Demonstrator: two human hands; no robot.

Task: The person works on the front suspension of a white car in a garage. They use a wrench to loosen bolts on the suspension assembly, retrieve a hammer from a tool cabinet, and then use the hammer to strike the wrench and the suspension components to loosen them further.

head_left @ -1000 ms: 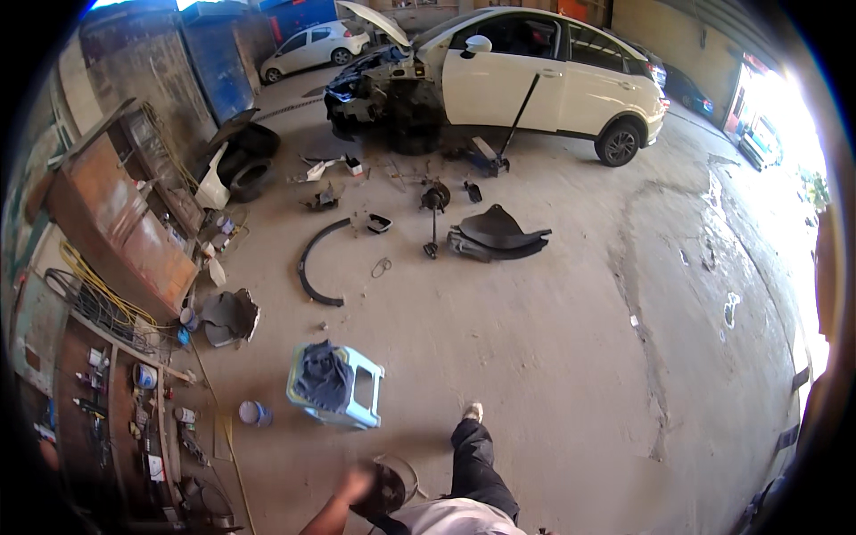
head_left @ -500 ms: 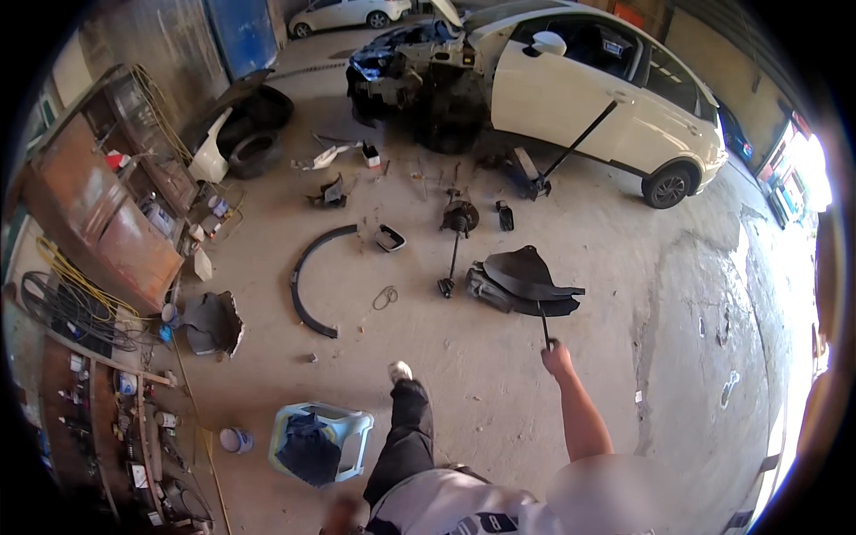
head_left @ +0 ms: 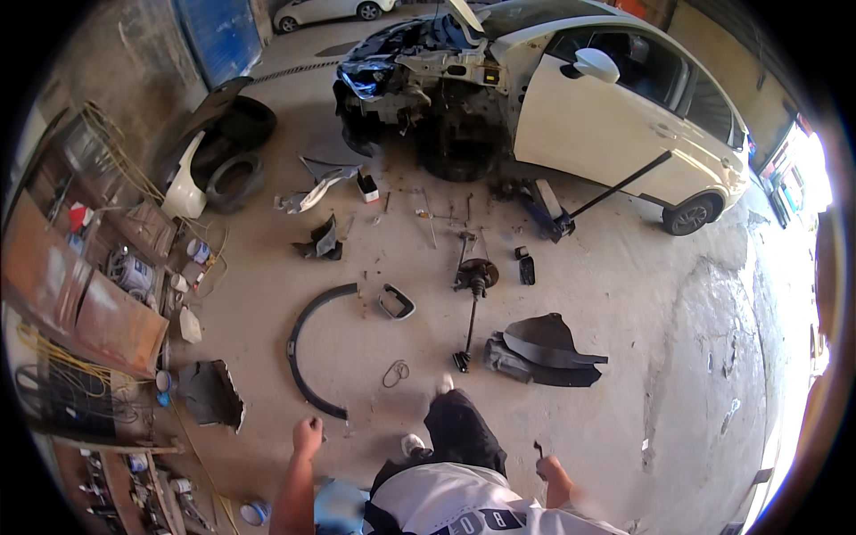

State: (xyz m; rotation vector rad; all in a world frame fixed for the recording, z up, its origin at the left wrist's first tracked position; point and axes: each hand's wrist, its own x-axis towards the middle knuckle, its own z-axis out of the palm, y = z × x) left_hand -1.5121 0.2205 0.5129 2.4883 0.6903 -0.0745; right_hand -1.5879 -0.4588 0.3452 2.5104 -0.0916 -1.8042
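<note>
I have the right hand [head_left: 554, 470] closed round a dark tool [head_left: 539, 448], its tip jutting forward above the floor [head_left: 606, 437] toward the floor's near edge. The left hand [head_left: 308, 435] is curled near the lower end of the curved trim [head_left: 297, 352]; from here I can't tell whether that grip holds anything. A blue stool [head_left: 341, 506] shows beside the left forearm. Mid-floor I see a wire loop [head_left: 395, 374], the axle [head_left: 472, 321] and a black liner [head_left: 548, 349]. Toward the floor's far edge stands the white car [head_left: 597, 120], front stripped, a jack [head_left: 550, 210] beside it.
</note>
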